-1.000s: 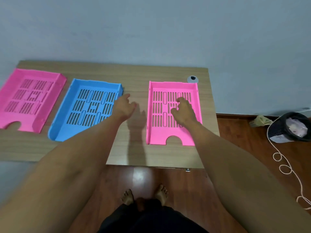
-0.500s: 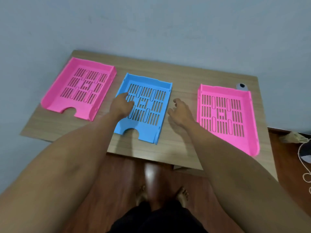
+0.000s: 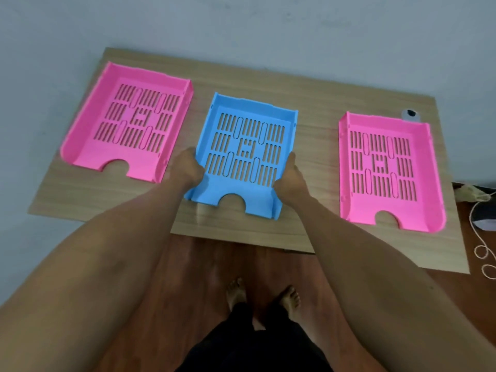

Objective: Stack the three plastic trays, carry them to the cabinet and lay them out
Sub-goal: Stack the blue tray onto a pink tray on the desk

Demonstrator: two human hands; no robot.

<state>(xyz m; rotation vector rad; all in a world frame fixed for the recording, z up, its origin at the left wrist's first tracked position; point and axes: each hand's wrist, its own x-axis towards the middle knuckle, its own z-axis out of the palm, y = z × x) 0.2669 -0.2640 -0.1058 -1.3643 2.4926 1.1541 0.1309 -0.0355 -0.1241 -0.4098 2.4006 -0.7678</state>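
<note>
Three slotted plastic trays lie side by side on a wooden table [image 3: 316,103]. The blue tray [image 3: 245,154] is in the middle, a pink tray [image 3: 131,124] to its left, and another pink tray [image 3: 386,170] to its right. My left hand [image 3: 188,167] grips the blue tray's left wall near the front. My right hand [image 3: 291,181] grips its right wall opposite. The blue tray looks slightly tilted, its front corner near the table's front edge.
A small grey round cable cap [image 3: 410,114] sits in the table's back right corner. A white cord [image 3: 483,251] and a dark bin [image 3: 485,216] lie on the wooden floor to the right. My bare feet [image 3: 263,294] stand just before the table.
My view shifted left, centring on the blue tray. Both hands moved from hovering over the table to the blue tray's sides and closed on them.
</note>
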